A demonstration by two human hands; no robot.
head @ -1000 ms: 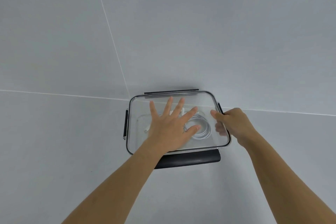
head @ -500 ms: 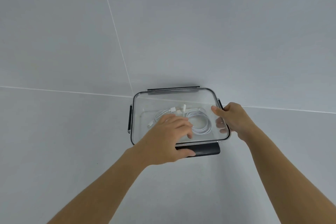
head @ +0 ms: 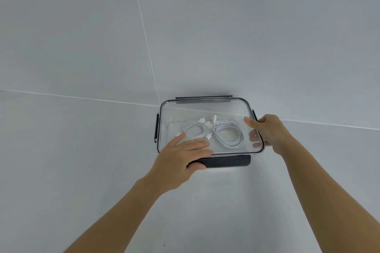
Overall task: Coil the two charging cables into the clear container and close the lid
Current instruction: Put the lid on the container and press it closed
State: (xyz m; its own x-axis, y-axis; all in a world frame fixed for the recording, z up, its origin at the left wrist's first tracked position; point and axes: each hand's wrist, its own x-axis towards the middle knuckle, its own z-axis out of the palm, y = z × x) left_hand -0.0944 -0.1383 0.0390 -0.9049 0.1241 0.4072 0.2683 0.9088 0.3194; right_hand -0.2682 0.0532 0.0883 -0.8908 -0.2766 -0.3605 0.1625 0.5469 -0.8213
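With both hands' fingers clamped on its lid (head: 205, 109), two coiled cables (head: 228, 135) inside clear container (head: 162, 144).

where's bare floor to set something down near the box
Bare floor left of the container, beyond its far latch, and between the forearms. Crowded at the near latch under the left hand and the right edge by the right hand.

Open floor (head: 82, 170) around container (head: 209, 107)

Two coiled cables (head: 213, 132) lie side by side inside the lidded container (head: 205, 104), which sits on the floor (head: 82, 150).
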